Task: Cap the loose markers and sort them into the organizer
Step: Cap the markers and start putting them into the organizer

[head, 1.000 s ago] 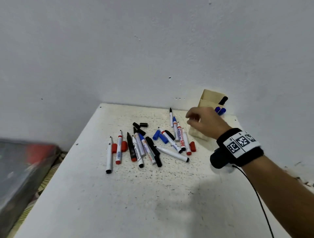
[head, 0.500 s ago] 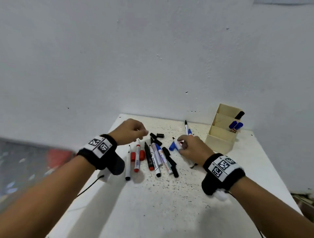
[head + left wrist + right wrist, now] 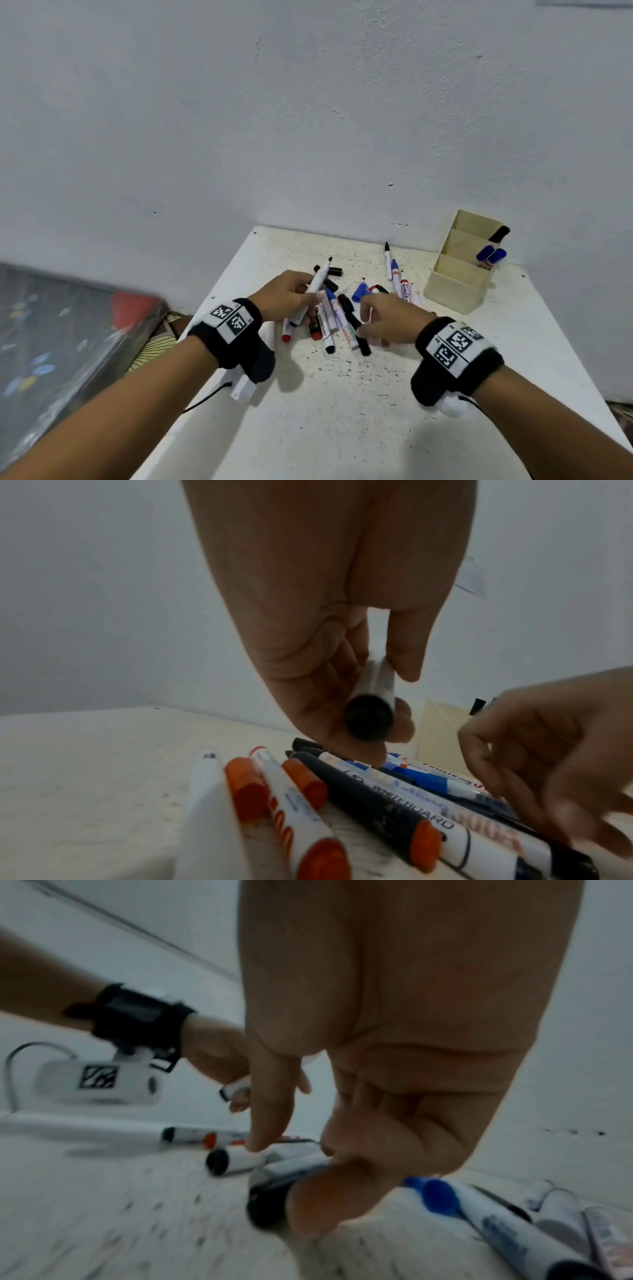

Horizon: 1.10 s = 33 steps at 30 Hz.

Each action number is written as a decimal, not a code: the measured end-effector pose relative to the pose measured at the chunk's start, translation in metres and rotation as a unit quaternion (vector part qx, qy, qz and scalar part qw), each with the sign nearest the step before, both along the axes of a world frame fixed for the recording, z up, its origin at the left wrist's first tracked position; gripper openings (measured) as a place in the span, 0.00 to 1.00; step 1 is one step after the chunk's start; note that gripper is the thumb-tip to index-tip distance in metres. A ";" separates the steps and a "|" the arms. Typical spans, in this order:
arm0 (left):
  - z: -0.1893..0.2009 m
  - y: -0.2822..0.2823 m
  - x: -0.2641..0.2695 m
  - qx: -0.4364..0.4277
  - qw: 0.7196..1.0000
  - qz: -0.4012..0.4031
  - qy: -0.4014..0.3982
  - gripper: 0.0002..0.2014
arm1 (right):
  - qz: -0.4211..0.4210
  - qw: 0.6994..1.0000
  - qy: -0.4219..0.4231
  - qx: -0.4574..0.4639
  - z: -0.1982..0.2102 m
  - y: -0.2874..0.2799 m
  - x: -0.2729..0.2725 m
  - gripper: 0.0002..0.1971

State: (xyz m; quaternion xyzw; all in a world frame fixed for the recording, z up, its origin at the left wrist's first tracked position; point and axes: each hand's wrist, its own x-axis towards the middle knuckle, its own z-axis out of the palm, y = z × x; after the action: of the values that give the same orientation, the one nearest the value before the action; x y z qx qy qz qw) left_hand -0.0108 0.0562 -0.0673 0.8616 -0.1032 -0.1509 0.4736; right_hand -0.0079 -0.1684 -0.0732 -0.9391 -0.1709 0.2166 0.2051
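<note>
Head view, change: half a second back the left hand (image 3: 287, 294) hovered curled over the pile holding nothing; now it has a white black-tipped marker (image 3: 313, 291) lifted clear of the worktop (image 3: 342, 394).
Left fingers: clamped round the marker barrel, thumb on one side and fingers (image 3: 405, 653) on the other; the left wrist view looks straight at its black butt end (image 3: 368, 723).
Marker axis: long axis runs diagonally, bare black nib up and away toward the wall, butt end down toward the person's wrist.
Marker location: in the air just above the left part of the pile, not touching the others.
Right hand (image 3: 387, 322): earlier it sat further back among the blue pieces; now it is nearer the front edge of the pile, over a black-ended marker (image 3: 274, 1191).
Right fingers: loosely curled, index and thumb low on the pile; blur hides whether they pinch anything, so I cannot tell.
Meaning for task: one uncapped marker is picked; judged next need is a black cap, and loose black caps (image 3: 334, 271) lie just beyond the raised nib.
Pile: red, blue and black markers lie side by side, mostly lengthwise away from the person.
Organizer (image 3: 455, 291): back right of the worktop, well apart from both hands; two blue-capped markers (image 3: 491, 255) and a black one stand in its rear compartments, front one looks empty.
</note>
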 end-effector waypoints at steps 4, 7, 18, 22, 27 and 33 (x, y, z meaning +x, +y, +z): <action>-0.001 0.003 0.001 0.027 1.000 0.005 -0.003 0.08 | 0.036 0.993 -0.046 -0.106 -0.009 0.013 -0.011 0.14; -0.002 -0.001 0.002 0.034 0.999 0.000 -0.006 0.09 | 0.036 0.987 -0.087 -0.130 -0.010 0.013 -0.011 0.09; -0.006 -0.010 0.004 0.055 0.998 -0.023 -0.026 0.07 | -0.118 0.965 -0.116 0.205 0.028 -0.008 0.004 0.12; -0.007 -0.020 0.002 0.070 0.995 -0.035 -0.057 0.06 | -0.080 0.970 -0.100 0.207 0.018 0.002 0.005 0.12; -0.015 -0.021 0.002 0.103 0.989 -0.035 -0.096 0.08 | -0.134 0.933 0.052 0.330 0.008 -0.003 0.010 0.10; -0.019 -0.011 0.004 0.121 0.988 -0.022 -0.092 0.08 | -0.163 0.953 0.034 0.253 0.007 -0.026 0.023 0.05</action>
State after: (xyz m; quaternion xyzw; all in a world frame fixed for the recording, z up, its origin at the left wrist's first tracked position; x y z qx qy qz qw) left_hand -0.0065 0.0450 -0.0860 0.9201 -0.1462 -0.0930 0.3512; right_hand 0.0154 -0.1939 -0.0664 -0.8634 -0.0575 0.1619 0.4744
